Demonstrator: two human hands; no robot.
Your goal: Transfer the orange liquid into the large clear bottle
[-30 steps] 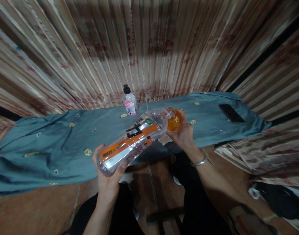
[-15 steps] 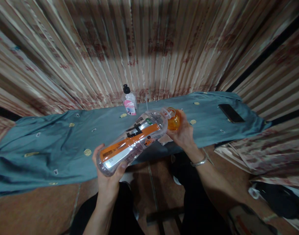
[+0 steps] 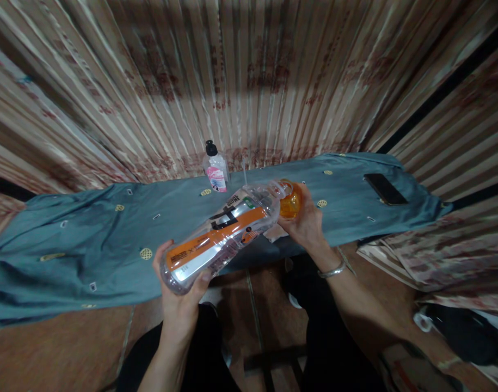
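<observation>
My left hand [image 3: 179, 296] is closed round the base of a large clear plastic bottle [image 3: 220, 234] with an orange and white label. The bottle is tipped nearly flat, its open neck pointing right. At that neck my right hand [image 3: 308, 223] grips a small round orange container [image 3: 290, 202], with a metal bangle on the wrist. Both are held above the near edge of a table draped in a blue-green cloth [image 3: 89, 239].
A small clear pump bottle [image 3: 215, 169] with a pink label stands at the back of the table by a striped curtain. A dark phone [image 3: 385, 189] lies on the cloth at the right. Dark items lie on the brown tiled floor at the lower right.
</observation>
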